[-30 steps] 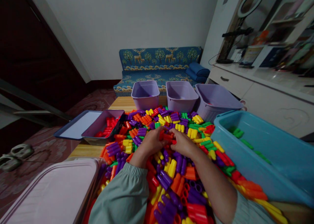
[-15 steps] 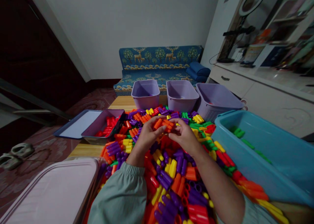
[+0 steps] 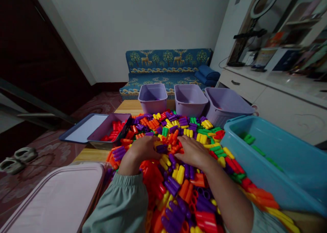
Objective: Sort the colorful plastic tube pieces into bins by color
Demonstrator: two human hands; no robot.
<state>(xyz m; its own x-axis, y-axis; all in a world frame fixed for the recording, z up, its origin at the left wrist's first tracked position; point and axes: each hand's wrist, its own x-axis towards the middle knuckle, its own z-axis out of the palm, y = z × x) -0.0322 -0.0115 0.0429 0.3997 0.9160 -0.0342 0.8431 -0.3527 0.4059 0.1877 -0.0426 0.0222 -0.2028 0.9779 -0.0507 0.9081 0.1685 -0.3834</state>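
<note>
A big heap of plastic toy building pieces [image 3: 173, 185], shaped like joined tubes in red, orange, yellow, green and purple, covers the table in front of me. At the left of its middle, my left hand [image 3: 141, 149] reaches down with thumb and fingers apart, beside a purple piece [image 3: 162, 148] and a yellow one; whether it touches them is unclear. My right hand [image 3: 191, 151] is low over the heap too, its fingers apart at the edge of some orange pieces [image 3: 175, 137]. Neither hand visibly grips a piece.
Behind the heap stand three purple bins [image 3: 153, 107]. A blue tub [image 3: 255, 158] with a few green pieces is at right. On the left are an open box of red pieces [image 3: 113, 132], its lid [image 3: 84, 127], and a pale pink lid [image 3: 56, 199]. Beyond is a patterned sofa [image 3: 166, 75].
Half a second ago both hands were raised close together, holding orange pieces between them. Now they have moved apart and lower, and orange pieces lie on the heap between them.
</note>
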